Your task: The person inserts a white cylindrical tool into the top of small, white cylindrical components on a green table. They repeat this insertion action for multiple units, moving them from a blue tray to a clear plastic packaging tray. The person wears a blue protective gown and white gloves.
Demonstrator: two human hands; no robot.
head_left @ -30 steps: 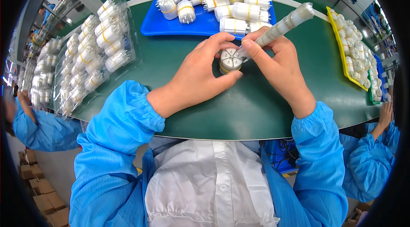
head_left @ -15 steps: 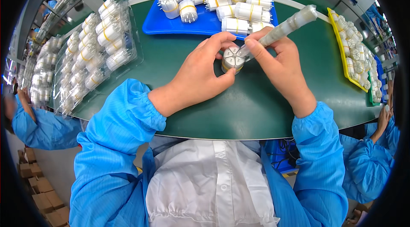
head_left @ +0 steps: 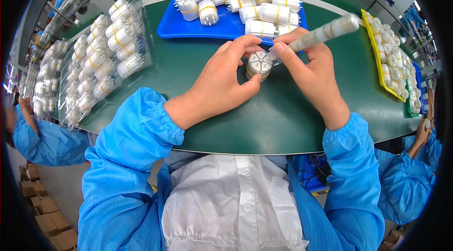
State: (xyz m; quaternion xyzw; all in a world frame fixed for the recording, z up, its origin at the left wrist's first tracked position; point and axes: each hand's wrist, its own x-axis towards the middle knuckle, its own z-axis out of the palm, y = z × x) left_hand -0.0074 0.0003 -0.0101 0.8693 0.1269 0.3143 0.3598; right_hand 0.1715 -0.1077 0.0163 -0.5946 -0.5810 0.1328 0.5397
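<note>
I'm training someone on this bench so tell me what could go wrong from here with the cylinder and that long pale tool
The tip of the pale tool is by the top edge of the white cylinder, so it might slip off. If the left hand loosens its grip, the cylinder could shift. The blue tray, heaped with cylinders, lies just beyond the hands; a knock might topple some.

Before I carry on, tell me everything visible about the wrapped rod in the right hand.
The wrapped rod is long and whitish-gray, with uneven bands that look like layered tape or plastic film. Its thick, blunt end slants up to the right; its narrower lower end is pinched between thumb and fingers of the right hand, pointing toward the top of the segmented cylinder. Whether its tip touches that cylinder is unclear.
</note>
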